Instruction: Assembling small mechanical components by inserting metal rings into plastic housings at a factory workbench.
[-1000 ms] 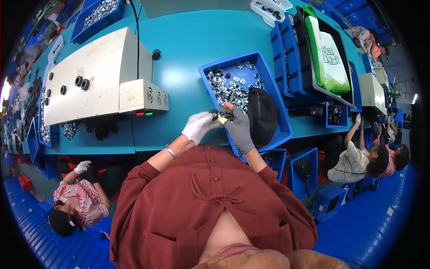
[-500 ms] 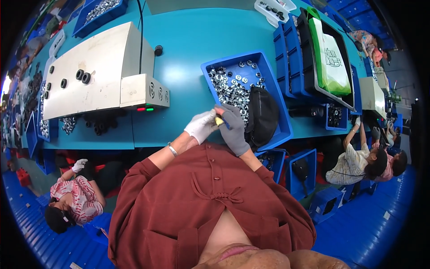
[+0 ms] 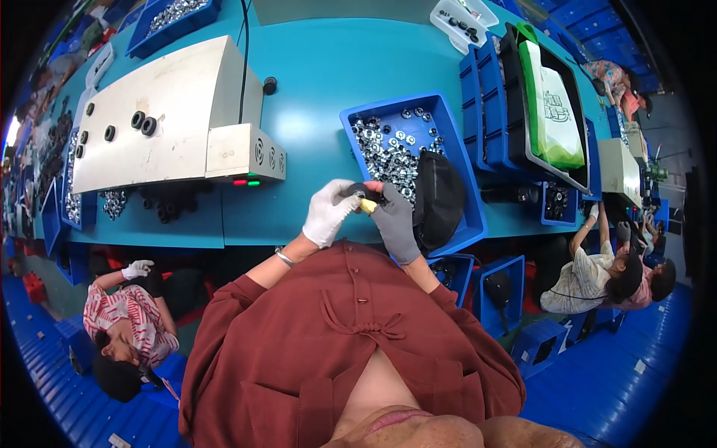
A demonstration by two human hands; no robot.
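Observation:
My left hand [image 3: 326, 214], in a white glove, pinches one side of a small black ring-shaped part [image 3: 358, 190] at the table's front edge. A bit of shiny metal shows in it. My right hand [image 3: 394, 225], in a grey glove with bare fingertips and a yellow wrap [image 3: 367, 205] at the thumb, closes on the part's other side. Just beyond the right hand stands a blue bin [image 3: 467, 216] holding many shiny metal nuts [image 3: 388, 160]. A black pouch [image 3: 439, 194] lies in its right side. The fingers hide much of the held part.
A cream-coloured machine [image 3: 153, 112] with red and green lights stands at left, several black rings [image 3: 149, 125] on top. Stacked blue trays [image 3: 472, 112] and a black crate [image 3: 515, 112] with a green-and-white bag [image 3: 554, 112] are at right. Co-workers [image 3: 127, 317] sit on both sides.
My left hand has shifted and its fingers have come up, so the black part now shows between both hands. The view has shifted slightly. The co-worker at left has moved the head.

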